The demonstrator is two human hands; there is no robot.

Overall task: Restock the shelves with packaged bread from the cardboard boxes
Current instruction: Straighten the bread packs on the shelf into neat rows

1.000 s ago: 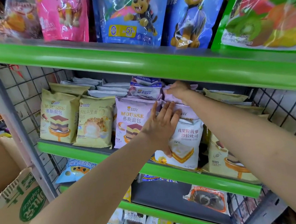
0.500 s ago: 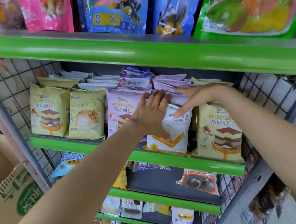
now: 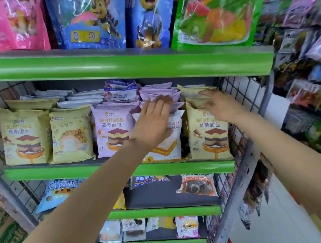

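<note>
Cardboard of one box (image 3: pixel 3 236) shows at the lower left edge, nearest the viewer; its contents cannot be seen. Beyond it, both bare forearms reach up to the middle shelf (image 3: pixel 119 171). Left hand (image 3: pixel 152 122) lies flat, fingers straight, against a white bread pack (image 3: pixel 168 150) standing at the shelf front, with the fingertips reaching onto the purple packs (image 3: pixel 158 93) stacked behind. Right hand (image 3: pixel 221 105) rests with fingers extended on the top edge of a yellow mousse pack (image 3: pixel 208 134) at the right end; neither hand grips anything. Front row reads complete: two yellow packs, a purple mousse pack (image 3: pixel 115 130), the white pack and the yellow mousse pack stand upright, side by side. Further back, flat packs are piled nearly to the shelf above. Judgement: this shelf is essentially stocked and is being tidied. Lower shelves (image 3: pixel 165 213) show open gaps, so restocking there appears outstanding.
</note>
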